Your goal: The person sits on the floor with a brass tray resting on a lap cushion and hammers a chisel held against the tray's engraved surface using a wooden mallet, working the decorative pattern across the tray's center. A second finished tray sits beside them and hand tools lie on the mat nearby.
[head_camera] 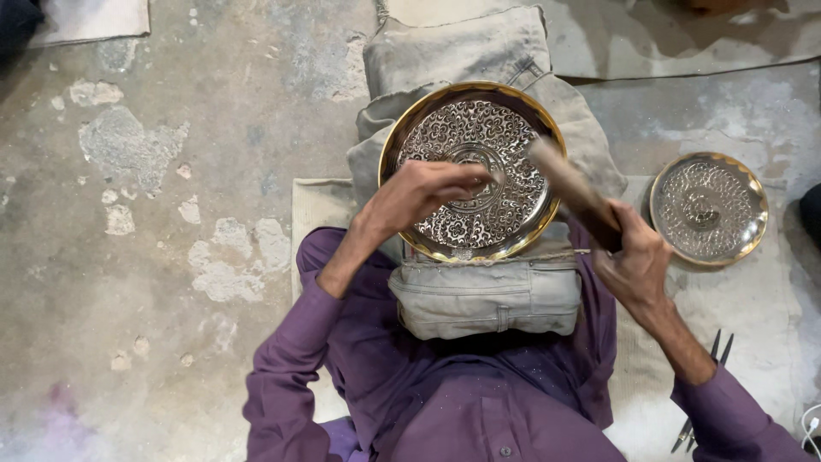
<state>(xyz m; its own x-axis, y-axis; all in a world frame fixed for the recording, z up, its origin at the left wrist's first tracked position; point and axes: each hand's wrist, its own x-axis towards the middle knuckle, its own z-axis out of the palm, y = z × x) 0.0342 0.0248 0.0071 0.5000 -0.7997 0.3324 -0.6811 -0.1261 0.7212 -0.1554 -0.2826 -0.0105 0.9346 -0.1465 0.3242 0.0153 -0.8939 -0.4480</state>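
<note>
- My left hand [423, 192] pinches a small tool against the engraved brass plate [470, 171].
- My right hand [637, 257] grips a wooden mallet [569, 188] tightly.
- A smaller plate [708, 208] lies at the right.

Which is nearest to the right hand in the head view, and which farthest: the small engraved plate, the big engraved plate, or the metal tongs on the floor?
From the right hand:
1. Big engraved plate, just to its left, on the cloth cushion.
2. Small engraved plate, on the floor to its right; nearly as near.
3. Metal tongs, on the floor below, by the forearm.
</note>
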